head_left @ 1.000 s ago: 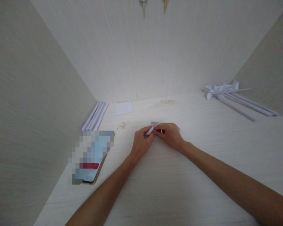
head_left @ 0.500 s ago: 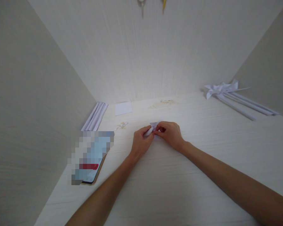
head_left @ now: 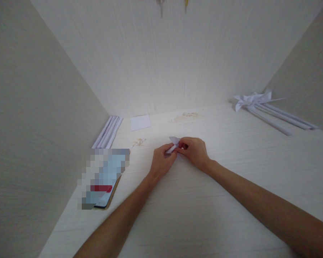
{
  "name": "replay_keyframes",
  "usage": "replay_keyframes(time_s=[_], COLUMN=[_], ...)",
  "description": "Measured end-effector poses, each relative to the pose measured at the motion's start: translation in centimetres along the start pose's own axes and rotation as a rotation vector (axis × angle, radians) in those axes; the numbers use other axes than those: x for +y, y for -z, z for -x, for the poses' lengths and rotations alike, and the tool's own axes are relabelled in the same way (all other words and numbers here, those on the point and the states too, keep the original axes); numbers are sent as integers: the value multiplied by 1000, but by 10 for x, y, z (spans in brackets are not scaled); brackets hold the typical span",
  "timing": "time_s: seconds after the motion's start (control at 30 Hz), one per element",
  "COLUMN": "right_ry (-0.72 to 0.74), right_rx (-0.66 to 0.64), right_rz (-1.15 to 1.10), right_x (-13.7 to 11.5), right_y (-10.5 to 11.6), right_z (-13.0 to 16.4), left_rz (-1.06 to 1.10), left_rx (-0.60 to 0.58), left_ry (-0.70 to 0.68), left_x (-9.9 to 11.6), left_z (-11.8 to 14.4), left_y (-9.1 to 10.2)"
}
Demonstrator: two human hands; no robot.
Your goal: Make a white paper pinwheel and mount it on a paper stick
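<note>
both hands met over the desk [head_left: 204, 215]. the left hand [head_left: 161, 162] and right hand [head_left: 195, 151] together pinched a small folded paper piece [head_left: 173, 144], fingertips closed on it.

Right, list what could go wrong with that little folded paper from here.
Both hands, left hand and right hand, pinch the small folded paper at one spot, so it could tear or crease crooked. Fingers hide most of it, so a fold may go astray unseen. The phone lies close by the left forearm and might get nudged.
</note>
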State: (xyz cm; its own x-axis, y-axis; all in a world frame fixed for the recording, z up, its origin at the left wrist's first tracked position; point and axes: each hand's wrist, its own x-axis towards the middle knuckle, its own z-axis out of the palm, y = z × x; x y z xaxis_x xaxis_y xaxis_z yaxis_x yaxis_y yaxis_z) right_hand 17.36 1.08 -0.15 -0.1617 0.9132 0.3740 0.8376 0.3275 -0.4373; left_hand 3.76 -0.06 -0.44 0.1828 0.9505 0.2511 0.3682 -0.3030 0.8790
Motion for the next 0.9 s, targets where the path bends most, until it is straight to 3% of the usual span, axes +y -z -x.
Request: replay_keyframes(time_s=[0.2,0.37,0.5,0.73,0.9], right_ry=[-34,45,14,136,180], right_rx=[68,199,315,210,212], right_rz=[0,-120,-281,-342,-343], right_x=[1,6,8,5,5], right_y=[-1,-5,-6,-5,-6], right_z=[-1,-1,-2,0,0], left_rz=[38,171,294,413,483], left_rx=[1,130,189,164,158], left_ry=[26,71,108,115,129], left_x=[-1,-1,0,-7,-10], left_z=[0,-3,-5,-5,-6], left_y=[-1,2,5,4,2])
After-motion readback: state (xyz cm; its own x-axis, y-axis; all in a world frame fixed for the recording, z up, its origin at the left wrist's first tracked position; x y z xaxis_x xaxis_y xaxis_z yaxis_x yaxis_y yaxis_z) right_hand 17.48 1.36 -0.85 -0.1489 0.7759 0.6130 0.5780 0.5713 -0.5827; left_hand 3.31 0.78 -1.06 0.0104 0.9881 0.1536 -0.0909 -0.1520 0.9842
